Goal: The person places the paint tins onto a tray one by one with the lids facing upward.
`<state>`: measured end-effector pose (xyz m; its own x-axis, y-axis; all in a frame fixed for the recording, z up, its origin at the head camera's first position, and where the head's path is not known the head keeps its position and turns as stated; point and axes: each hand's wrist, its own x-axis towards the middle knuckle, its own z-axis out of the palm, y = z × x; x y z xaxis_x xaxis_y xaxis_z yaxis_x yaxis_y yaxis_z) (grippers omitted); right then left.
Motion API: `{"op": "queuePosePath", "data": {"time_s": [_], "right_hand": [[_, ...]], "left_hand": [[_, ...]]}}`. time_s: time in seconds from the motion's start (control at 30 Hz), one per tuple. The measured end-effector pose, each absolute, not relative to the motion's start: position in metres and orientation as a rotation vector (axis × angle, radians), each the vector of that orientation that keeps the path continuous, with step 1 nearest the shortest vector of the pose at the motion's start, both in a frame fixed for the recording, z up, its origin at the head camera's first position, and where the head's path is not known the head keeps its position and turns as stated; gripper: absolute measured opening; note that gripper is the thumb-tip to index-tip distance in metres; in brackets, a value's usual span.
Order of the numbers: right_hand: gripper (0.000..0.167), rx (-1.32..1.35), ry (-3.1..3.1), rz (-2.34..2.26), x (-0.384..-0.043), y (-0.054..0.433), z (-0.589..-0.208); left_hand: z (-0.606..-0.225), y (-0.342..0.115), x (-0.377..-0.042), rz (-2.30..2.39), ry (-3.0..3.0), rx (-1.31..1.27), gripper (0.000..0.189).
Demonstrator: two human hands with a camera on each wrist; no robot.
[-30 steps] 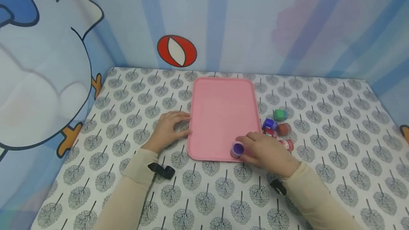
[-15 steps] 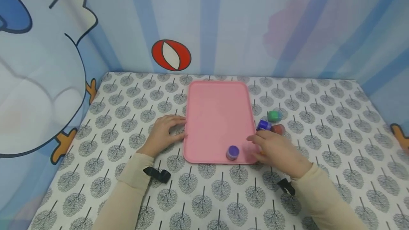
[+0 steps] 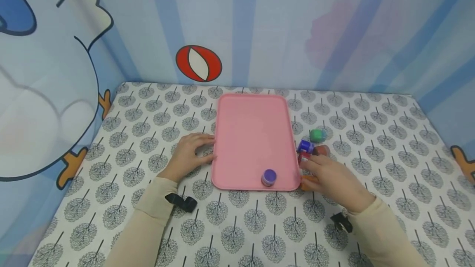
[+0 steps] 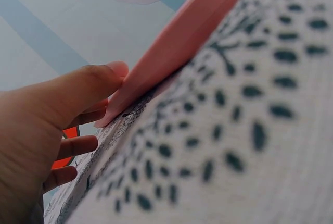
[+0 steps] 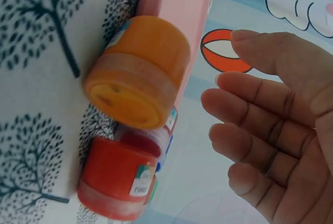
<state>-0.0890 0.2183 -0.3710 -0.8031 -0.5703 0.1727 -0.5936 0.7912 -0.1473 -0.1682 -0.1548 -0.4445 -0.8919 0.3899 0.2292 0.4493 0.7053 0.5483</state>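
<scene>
A small purple paint jar [image 3: 269, 177] stands on the near right part of a pink tray [image 3: 252, 135]. My left hand [image 3: 189, 155] lies beside the tray's left edge; in the left wrist view its thumb [image 4: 96, 81] touches the rim. To the right of the tray, my right hand [image 3: 334, 180] hovers over several paint jars. The right wrist view shows its fingers loosely bent, holding nothing, beside an orange paint jar [image 5: 140, 73] and a red paint jar [image 5: 117, 177]. The hand covers part of this group in the head view.
Farther along the tray's right side lie a green jar [image 3: 317, 135], a blue-violet jar [image 3: 306, 146], a dark red jar [image 3: 304, 157] and a brownish-red jar [image 3: 322, 150]. A tree-patterned cloth [image 3: 237, 226] covers the table, with a printed curtain [image 3: 282, 28] behind.
My right hand has let go of the purple jar, leaving it on the tray, and has moved right to the other jars. The left hand keeps its place at the tray edge.
</scene>
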Motion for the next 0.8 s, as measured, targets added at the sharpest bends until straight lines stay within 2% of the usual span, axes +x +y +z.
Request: {"op": "queuePosePath", "data": {"time_s": [0.4, 0.8], "right_hand": [[0.027, 0.743, -2.966, 0.263, -0.077, 0.234, -0.377], [0.03, 0.696, -2.994, 0.261, -0.071, 0.243, -0.386]], "left_hand": [[-0.443, -0.155, -0.169, -0.968, -2.806, -0.694, 0.048], [-0.445, -0.155, -0.168, -0.993, -2.829, -0.676, 0.048]]}}
